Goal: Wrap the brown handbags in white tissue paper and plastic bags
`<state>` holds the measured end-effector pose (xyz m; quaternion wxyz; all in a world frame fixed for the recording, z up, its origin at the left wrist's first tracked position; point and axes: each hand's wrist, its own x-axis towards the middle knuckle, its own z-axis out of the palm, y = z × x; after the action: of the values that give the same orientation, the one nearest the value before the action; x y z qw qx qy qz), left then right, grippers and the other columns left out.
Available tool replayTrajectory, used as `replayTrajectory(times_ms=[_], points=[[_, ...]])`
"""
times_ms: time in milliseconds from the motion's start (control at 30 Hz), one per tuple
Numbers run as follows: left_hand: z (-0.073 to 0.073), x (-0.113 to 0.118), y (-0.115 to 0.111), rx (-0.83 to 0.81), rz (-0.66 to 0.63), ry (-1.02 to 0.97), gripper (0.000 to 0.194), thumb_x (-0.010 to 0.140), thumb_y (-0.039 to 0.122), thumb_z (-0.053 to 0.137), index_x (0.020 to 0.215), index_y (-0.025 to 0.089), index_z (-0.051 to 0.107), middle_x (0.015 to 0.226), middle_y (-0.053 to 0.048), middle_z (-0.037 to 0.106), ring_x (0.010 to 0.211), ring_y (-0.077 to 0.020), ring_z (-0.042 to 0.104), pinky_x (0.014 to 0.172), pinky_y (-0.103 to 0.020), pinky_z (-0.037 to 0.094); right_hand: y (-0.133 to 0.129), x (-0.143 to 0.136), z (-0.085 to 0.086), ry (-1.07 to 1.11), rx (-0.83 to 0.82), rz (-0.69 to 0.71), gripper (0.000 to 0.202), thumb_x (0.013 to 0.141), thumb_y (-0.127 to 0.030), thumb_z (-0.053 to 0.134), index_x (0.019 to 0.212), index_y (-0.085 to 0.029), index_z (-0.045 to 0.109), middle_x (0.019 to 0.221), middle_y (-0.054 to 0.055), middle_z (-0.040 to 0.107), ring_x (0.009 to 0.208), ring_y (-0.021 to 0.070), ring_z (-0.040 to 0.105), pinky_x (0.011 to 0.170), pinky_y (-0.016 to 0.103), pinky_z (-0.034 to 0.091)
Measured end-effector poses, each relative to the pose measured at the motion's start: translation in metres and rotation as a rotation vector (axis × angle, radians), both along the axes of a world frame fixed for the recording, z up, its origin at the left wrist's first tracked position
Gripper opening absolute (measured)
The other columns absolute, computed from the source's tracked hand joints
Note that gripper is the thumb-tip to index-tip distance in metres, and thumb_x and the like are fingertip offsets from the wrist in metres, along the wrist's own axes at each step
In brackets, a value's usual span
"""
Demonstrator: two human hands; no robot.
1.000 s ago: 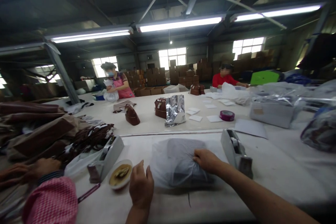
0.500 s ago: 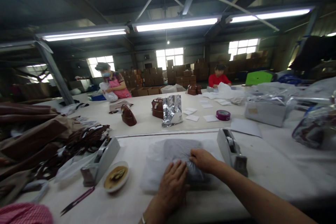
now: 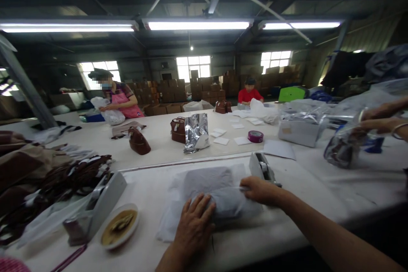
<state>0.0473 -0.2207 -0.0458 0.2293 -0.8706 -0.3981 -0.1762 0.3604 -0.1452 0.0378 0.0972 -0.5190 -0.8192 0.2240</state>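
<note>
On the white table in front of me lies a flat grey package [image 3: 208,180] in a clear, frosted plastic bag [image 3: 168,210]. My left hand [image 3: 196,223] rests on the near part of it, palm down with fingers stretched out. At its right side, my right hand [image 3: 261,191] is closed, pinching the edge of the plastic bag; its fingertips are partly hidden. Just behind that hand stands a grey tape dispenser [image 3: 259,165].
Left are another tape dispenser [image 3: 103,208], a dish [image 3: 136,223] with brown liquid and a pile of brown straps [image 3: 68,182]. Farther back stand brown bags [image 3: 139,141], a silver foil pouch [image 3: 196,134] and purple tape [image 3: 255,136]. At right, another person's hands [image 3: 382,119] handle a plastic-wrapped item.
The view has turned right, bringing another person's hands in at the right edge. My right hand has moved away from my left, drawing the bag's edge rightward. My left hand stays on the package.
</note>
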Motion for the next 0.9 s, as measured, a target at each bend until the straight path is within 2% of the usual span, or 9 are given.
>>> replayTrajectory(times_ms=[100, 333, 400, 500, 567, 633, 700, 767, 900], points=[[0.001, 0.000, 0.001, 0.027, 0.007, 0.011, 0.061, 0.093, 0.045, 0.055, 0.150, 0.035, 0.036, 0.155, 0.001, 0.046, 0.139, -0.0254, 0.042, 0.108, -0.043, 0.037, 0.000, 0.012, -0.009, 0.001, 0.024, -0.129, 0.016, 0.084, -0.020, 0.053, 0.083, -0.017, 0.069, 0.082, 0.006, 0.073, 0.078, 0.0184, 0.065, 0.069, 0.027, 0.042], [0.003, 0.002, 0.001, 0.035, 0.020, 0.031, 0.058, 0.093, 0.044, 0.055, 0.149, 0.036, 0.038, 0.155, 0.001, 0.046, 0.138, -0.0247, 0.043, 0.108, -0.042, 0.039, -0.017, 0.003, -0.061, -0.068, 0.133, -0.389, 0.022, 0.094, -0.022, 0.046, 0.083, -0.017, 0.064, 0.089, 0.012, 0.073, 0.088, 0.0246, 0.067, 0.076, 0.033, 0.044], [0.003, 0.002, 0.002, 0.032, 0.016, 0.031, 0.058, 0.094, 0.043, 0.054, 0.149, 0.036, 0.038, 0.155, 0.001, 0.046, 0.138, -0.0249, 0.044, 0.108, -0.042, 0.039, -0.024, 0.000, -0.066, -0.091, 0.172, -0.435, 0.026, 0.096, -0.020, 0.040, 0.089, -0.016, 0.065, 0.090, 0.015, 0.073, 0.089, 0.0276, 0.068, 0.078, 0.036, 0.046], [0.002, 0.001, 0.004, 0.034, 0.000, 0.024, 0.058, 0.094, 0.043, 0.054, 0.149, 0.035, 0.038, 0.154, 0.000, 0.047, 0.139, -0.0253, 0.044, 0.109, -0.042, 0.038, -0.036, -0.007, -0.057, -0.086, 0.350, -0.442, 0.034, 0.095, -0.015, 0.034, 0.108, -0.016, 0.065, 0.111, 0.019, 0.069, 0.106, 0.0315, 0.065, 0.090, 0.043, 0.047], [0.001, 0.001, 0.005, 0.031, -0.014, 0.014, 0.058, 0.094, 0.042, 0.055, 0.149, 0.034, 0.039, 0.153, 0.000, 0.048, 0.138, -0.0254, 0.045, 0.109, -0.042, 0.038, -0.046, -0.019, -0.044, -0.013, 0.581, -0.369, 0.037, 0.095, -0.016, 0.035, 0.118, -0.018, 0.064, 0.127, 0.018, 0.064, 0.121, 0.0326, 0.057, 0.102, 0.048, 0.045], [0.000, 0.001, 0.005, 0.020, -0.015, 0.005, 0.058, 0.093, 0.042, 0.057, 0.148, 0.035, 0.040, 0.153, 0.000, 0.049, 0.137, -0.0255, 0.045, 0.109, -0.042, 0.038, -0.058, -0.040, -0.034, 0.097, 0.756, -0.200, 0.039, 0.097, -0.018, 0.037, 0.126, -0.020, 0.063, 0.135, 0.015, 0.060, 0.130, 0.0312, 0.052, 0.109, 0.051, 0.042], [0.001, 0.003, 0.005, 0.003, 0.002, -0.005, 0.057, 0.094, 0.042, 0.056, 0.148, 0.036, 0.039, 0.153, 0.002, 0.049, 0.138, -0.0250, 0.045, 0.109, -0.042, 0.037, -0.067, -0.064, -0.031, 0.166, 0.755, 0.027, 0.041, 0.098, -0.023, 0.039, 0.135, -0.022, 0.057, 0.141, 0.012, 0.058, 0.134, 0.0279, 0.049, 0.112, 0.048, 0.042], [0.005, 0.006, 0.002, -0.020, 0.014, -0.013, 0.057, 0.096, 0.044, 0.051, 0.150, 0.035, 0.036, 0.153, 0.002, 0.049, 0.138, -0.0233, 0.045, 0.110, -0.041, 0.037, -0.069, -0.086, -0.039, 0.164, 0.672, 0.195, 0.045, 0.100, -0.032, 0.042, 0.144, -0.022, 0.049, 0.146, 0.010, 0.055, 0.136, 0.0268, 0.048, 0.113, 0.046, 0.042], [0.021, 0.008, -0.003, -0.089, -0.022, -0.031, 0.061, 0.098, 0.044, 0.048, 0.154, 0.033, 0.026, 0.154, -0.001, 0.047, 0.139, -0.0214, 0.044, 0.111, -0.039, 0.037, -0.053, -0.107, -0.069, 0.092, 0.579, 0.234, 0.061, 0.100, -0.051, 0.042, 0.151, -0.017, 0.039, 0.151, 0.012, 0.048, 0.142, 0.0313, 0.041, 0.118, 0.054, 0.034]])
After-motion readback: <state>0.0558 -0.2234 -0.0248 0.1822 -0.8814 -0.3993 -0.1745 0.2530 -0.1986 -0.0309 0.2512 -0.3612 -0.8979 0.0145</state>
